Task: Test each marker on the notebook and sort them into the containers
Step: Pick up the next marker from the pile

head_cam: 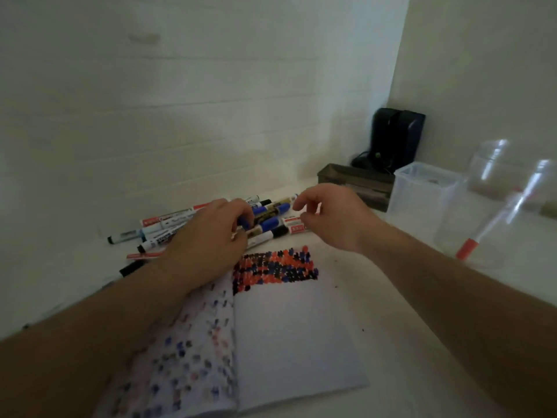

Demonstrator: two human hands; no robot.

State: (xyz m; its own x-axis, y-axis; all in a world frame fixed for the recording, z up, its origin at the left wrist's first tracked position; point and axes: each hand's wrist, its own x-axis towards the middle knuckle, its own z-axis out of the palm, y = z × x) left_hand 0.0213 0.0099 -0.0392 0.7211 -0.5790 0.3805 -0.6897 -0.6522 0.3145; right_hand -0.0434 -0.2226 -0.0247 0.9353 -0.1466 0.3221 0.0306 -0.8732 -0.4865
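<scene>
So the left hand (pixel 208 236) has its grip curled round a blue-capped marker (pixel 245 222) in the marker pile (pixel 271 218) on the bench (pixel 422 342). The right hand (pixel 331 215) hovers loose, holding nothing. The dotted notebook (pixel 286 327) lies open just in front, clear containers (pixel 422 200) off right.

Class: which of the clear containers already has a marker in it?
The round jar at far right: a red-capped marker leans inside it. The square tub beside it shows none.
</scene>
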